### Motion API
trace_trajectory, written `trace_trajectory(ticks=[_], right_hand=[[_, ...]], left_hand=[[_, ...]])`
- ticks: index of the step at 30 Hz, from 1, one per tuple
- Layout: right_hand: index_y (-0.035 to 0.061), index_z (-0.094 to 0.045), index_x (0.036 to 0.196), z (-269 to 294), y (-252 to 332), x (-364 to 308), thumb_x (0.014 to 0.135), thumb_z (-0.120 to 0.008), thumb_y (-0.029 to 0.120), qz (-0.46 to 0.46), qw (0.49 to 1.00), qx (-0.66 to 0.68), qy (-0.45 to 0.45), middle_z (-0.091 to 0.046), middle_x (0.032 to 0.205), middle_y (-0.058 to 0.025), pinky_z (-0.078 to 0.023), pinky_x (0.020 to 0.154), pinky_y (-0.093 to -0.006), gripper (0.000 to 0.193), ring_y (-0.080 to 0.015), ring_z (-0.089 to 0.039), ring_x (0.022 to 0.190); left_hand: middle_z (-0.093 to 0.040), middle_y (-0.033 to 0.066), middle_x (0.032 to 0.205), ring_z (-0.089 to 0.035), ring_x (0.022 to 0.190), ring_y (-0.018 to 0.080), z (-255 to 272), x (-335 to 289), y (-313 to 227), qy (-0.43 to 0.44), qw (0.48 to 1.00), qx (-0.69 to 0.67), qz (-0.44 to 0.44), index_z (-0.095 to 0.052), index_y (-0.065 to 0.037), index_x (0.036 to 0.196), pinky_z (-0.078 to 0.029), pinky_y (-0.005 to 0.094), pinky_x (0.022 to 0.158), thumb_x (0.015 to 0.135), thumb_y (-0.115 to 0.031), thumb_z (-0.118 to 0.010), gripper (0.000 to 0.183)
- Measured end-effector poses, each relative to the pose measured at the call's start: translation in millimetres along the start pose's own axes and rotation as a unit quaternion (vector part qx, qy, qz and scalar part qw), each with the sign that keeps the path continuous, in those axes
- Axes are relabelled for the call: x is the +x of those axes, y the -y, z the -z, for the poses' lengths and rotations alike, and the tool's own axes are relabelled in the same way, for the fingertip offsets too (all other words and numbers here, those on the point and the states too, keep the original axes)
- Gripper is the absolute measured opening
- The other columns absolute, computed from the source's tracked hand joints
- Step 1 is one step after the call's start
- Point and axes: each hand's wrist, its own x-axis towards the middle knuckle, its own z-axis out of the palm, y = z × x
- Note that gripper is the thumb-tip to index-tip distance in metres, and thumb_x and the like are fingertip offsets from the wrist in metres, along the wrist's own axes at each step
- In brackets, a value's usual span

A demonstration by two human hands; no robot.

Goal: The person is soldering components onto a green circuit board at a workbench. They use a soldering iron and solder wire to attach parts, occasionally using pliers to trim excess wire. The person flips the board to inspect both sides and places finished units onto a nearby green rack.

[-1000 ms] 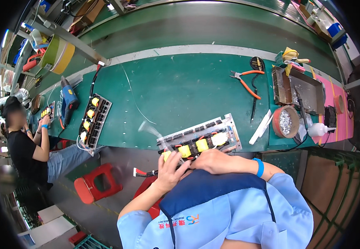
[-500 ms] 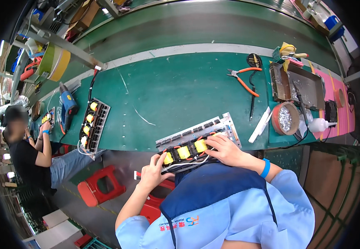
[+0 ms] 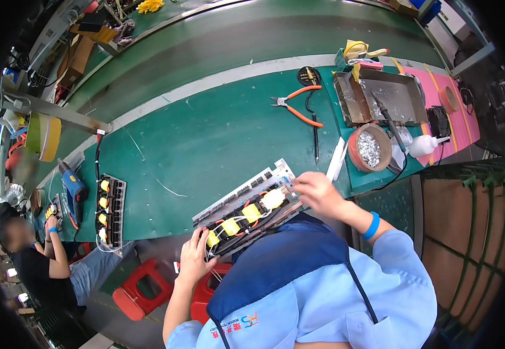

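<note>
A long circuit board (image 3: 239, 193) lies tilted at the bench's near edge, its right end farther from me. A row of yellow-wrapped transformers (image 3: 251, 213) stands along it, with white, red and black wires among them. My left hand (image 3: 195, 257) grips the board's left end, fingertips beside the lowest transformer. At the other end, my right hand (image 3: 322, 195) has its fingers bent together against the board's edge, by some thin copper-coloured ends. What they pinch, if anything, is too small to make out.
Orange-handled cutters (image 3: 296, 106) lie beyond the board, beside a black pen-like tool (image 3: 316, 139). At right are a round tub of silvery bits (image 3: 370, 148), a soldering iron (image 3: 389, 119), a metal tray (image 3: 406, 96) and a white bottle (image 3: 427, 145). A second board (image 3: 111, 212) and a blue heat gun (image 3: 75, 189) lie left, near a seated co-worker (image 3: 37, 256).
My right hand has left the transformers and moved to the board's right end. The board has turned, its right end swinging away from me. The whole view has shifted.
</note>
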Motion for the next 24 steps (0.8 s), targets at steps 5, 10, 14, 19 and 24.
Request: trace_trajectory(ticks=[5, 10, 14, 19, 24], right_hand=[[0.0074, -0.059, 0.091, 8, -35, -23, 0.064, -0.066, 0.004, -0.050, 0.996, -0.072, -0.018, -0.058, 0.094, -0.0060, -0.041, 0.081, -0.0352, 0.029, -0.0225, -0.054, 0.094], [0.0073, -0.060, 0.089, -4, -28, -14, 0.065, -0.064, 0.003, -0.022, 0.999, -0.036, 0.025, -0.059, 0.093, -0.0039, -0.041, 0.081, -0.0343, 0.024, -0.0203, -0.055, 0.093], [0.0074, -0.060, 0.089, -13, -33, -15, 0.068, -0.061, 0.005, 0.004, 1.000, -0.021, 0.019, -0.060, 0.090, -0.0036, -0.040, 0.081, -0.0337, 0.021, -0.0206, -0.055, 0.092], [0.0072, -0.061, 0.089, -16, -31, 3, 0.072, -0.059, 0.007, -0.046, 0.998, -0.012, -0.028, -0.060, 0.088, -0.0052, -0.040, 0.081, -0.0341, 0.017, -0.0215, -0.055, 0.089], [0.0068, -0.061, 0.092, -29, -33, 34, 0.072, -0.058, 0.009, -0.031, 0.999, -0.029, 0.004, -0.058, 0.090, -0.0053, -0.040, 0.080, -0.0340, 0.020, -0.0222, -0.054, 0.090]], left_hand=[[-0.036, 0.0216, 0.125, -0.039, 0.112, 0.0369, 4, 4, 3, 0.023, 0.999, -0.020, -0.039, -0.035, -0.002, 0.126, -0.032, 0.0448, 0.095, 0.054, -0.011, -0.075, 0.083], [-0.034, 0.0207, 0.125, -0.038, 0.115, 0.0375, -14, 3, 7, -0.017, 0.999, -0.028, -0.033, -0.035, -0.001, 0.125, -0.034, 0.0429, 0.096, 0.050, 0.001, -0.073, 0.085], [-0.041, 0.0184, 0.121, -0.043, 0.111, 0.0366, -25, 2, 21, -0.057, 0.996, -0.060, -0.043, -0.040, -0.004, 0.122, -0.039, 0.0410, 0.092, 0.053, 0.004, -0.068, 0.075], [-0.044, 0.0166, 0.116, -0.046, 0.107, 0.0351, -21, 6, 19, -0.068, 0.996, -0.034, -0.045, -0.044, -0.006, 0.119, -0.040, 0.0410, 0.090, 0.053, 0.001, -0.068, 0.071], [-0.043, 0.0167, 0.116, -0.045, 0.107, 0.0349, -26, 4, 17, -0.082, 0.995, -0.042, -0.035, -0.044, -0.006, 0.118, -0.040, 0.0405, 0.089, 0.052, 0.000, -0.070, 0.072]])
